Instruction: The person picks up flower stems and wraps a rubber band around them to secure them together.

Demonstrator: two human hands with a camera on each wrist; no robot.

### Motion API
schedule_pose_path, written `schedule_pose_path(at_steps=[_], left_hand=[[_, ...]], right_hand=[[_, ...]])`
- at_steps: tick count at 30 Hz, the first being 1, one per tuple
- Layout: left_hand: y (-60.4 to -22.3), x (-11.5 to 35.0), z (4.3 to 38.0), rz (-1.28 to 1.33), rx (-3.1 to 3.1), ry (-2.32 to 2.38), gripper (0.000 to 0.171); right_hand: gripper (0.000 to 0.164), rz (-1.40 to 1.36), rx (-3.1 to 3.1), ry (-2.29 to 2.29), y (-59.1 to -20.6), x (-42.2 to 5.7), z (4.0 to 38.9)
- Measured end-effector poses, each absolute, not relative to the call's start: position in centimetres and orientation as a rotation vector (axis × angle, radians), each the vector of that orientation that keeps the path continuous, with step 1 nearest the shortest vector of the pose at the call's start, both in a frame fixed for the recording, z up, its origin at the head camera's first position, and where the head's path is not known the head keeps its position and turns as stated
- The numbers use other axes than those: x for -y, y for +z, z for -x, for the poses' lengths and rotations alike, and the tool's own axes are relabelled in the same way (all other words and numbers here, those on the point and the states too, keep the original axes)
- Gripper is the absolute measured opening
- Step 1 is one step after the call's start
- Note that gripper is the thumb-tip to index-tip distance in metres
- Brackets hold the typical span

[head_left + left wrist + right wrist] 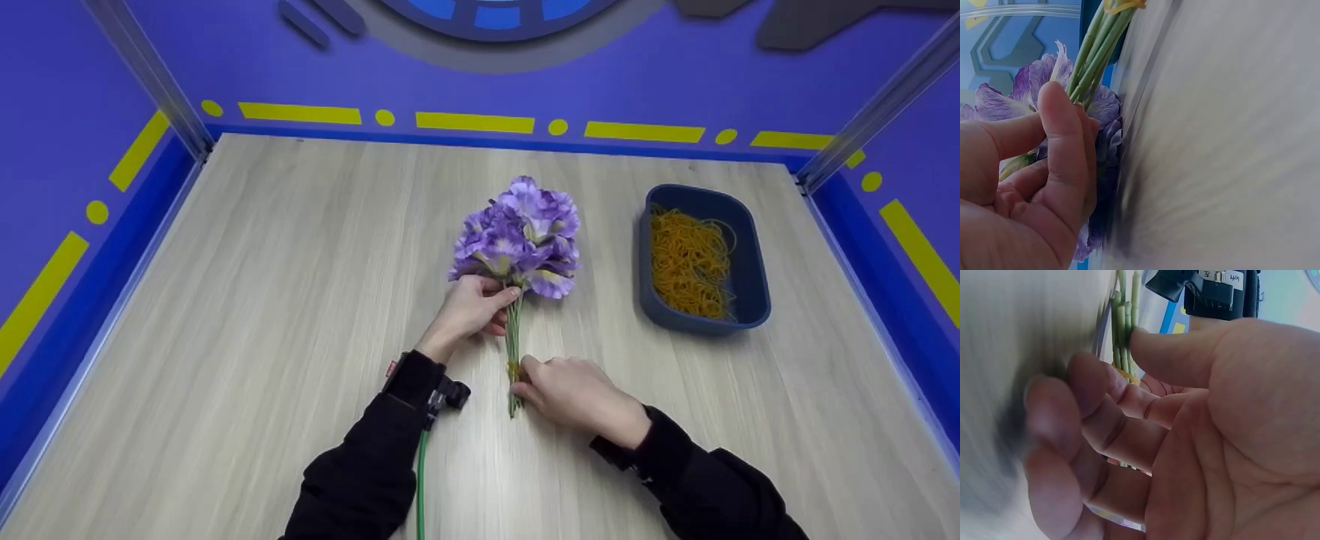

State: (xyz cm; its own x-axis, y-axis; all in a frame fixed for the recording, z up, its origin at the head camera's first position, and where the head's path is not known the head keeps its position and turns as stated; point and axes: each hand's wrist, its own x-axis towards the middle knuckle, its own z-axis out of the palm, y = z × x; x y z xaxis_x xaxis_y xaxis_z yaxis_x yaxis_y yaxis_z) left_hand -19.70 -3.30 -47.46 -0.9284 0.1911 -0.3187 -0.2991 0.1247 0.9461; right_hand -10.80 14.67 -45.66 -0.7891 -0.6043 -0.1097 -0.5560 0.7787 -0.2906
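A bunch of purple artificial flowers lies on the table, blossoms toward the back wall and green stems toward the front. Just below the blossoms, my left hand holds the stems between thumb and fingers. A yellow rubber band circles the stems low down, near their cut ends. My right hand pinches the stems there, its thumb against them and fingers curled at the band. In the right wrist view the stem ends stick out past the thumb, while the fingers partly hide the band.
To the right stands a dark blue tub holding a heap of yellow rubber bands. Blue-purple panels enclose the wooden table at the back and both sides. A green cable runs down beside the left sleeve.
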Motion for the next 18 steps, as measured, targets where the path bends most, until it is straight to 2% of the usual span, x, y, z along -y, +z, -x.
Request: schedule_pose_path(at_steps=[10,18], left_hand=[[-47.2,4.1,19.7,0.025,-2.07,1.799,0.029],[-45.1,5.3,18.9,-0.169,-2.339,1.542,0.032]], right_hand=[[0.025,0.95,-2.794,-0.364,-45.4,-14.8,11.3],[0.022,0.873,-2.806,-0.465,-42.8,-16.2,11.7]])
